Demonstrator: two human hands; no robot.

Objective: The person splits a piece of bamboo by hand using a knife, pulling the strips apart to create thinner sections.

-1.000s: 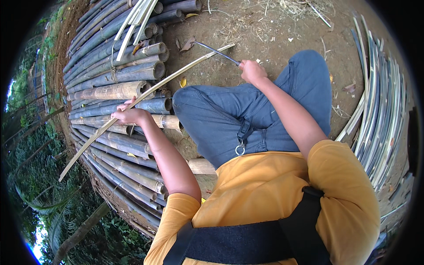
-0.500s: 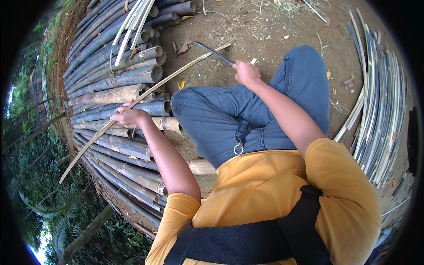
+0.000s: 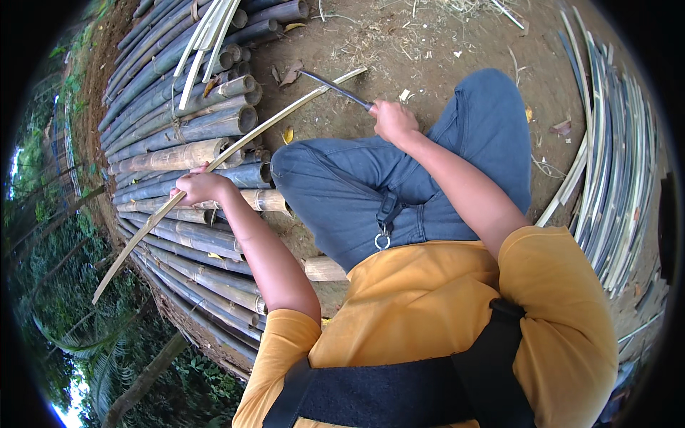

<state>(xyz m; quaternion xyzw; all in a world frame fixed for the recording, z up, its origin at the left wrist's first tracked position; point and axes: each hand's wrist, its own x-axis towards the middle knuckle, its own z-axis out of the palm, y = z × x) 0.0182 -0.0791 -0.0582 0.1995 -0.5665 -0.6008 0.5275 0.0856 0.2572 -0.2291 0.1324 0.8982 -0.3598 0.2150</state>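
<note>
A long, pale bamboo strip [image 3: 284, 113] slants from the lower left up past my left knee. My left hand [image 3: 199, 187] is closed round it, with much of its length on either side of the grip. In my right hand [image 3: 394, 121], closed above my lap, is the handle of a knife [image 3: 341, 91] with a long, narrow dark blade. The blade crosses the strip near its far end; whether its edge touches the strip I cannot tell. The fingers hide the knife's handle.
Cut bamboo poles [image 3: 207, 132] lie stacked on the left, with several pale strips [image 3: 203, 53] on top. A large bundle of thin strips [image 3: 617, 167] rests to my right. Shavings [image 3: 378, 44] and dry leaves [image 3: 291, 71] litter the dirt ahead. Greenery [image 3: 57, 278] borders the far left.
Little differs. The knife and my right hand have shifted slightly left in view, along with the whole scene. The bamboo strip's near end dips a bit lower.
</note>
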